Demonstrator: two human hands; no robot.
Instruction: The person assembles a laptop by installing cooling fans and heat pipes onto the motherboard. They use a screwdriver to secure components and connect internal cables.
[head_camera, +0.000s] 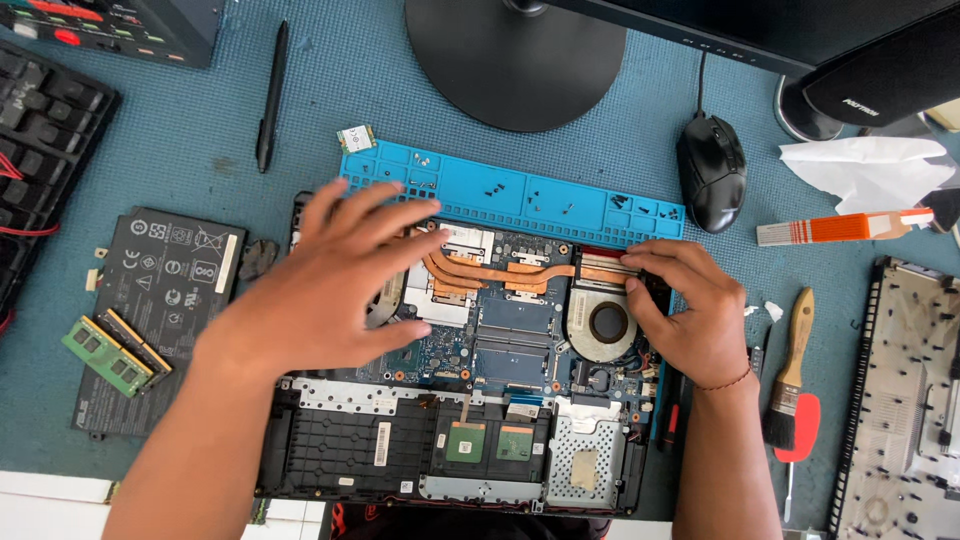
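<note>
The opened laptop (450, 400) lies flat, bottom cover off, just below the blue screw tray (520, 195). Its blue mainboard (505, 345) shows copper heat pipes (500, 272) and a round fan (600, 325) at right; a second fan at left seems mostly hidden.

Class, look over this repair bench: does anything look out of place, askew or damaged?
The open laptop is stripped on purpose. Oddities: the battery lies askew at the left with two memory sticks stacked on it, and a small loose card sits off the blue screw tray. No visible damage.
</note>
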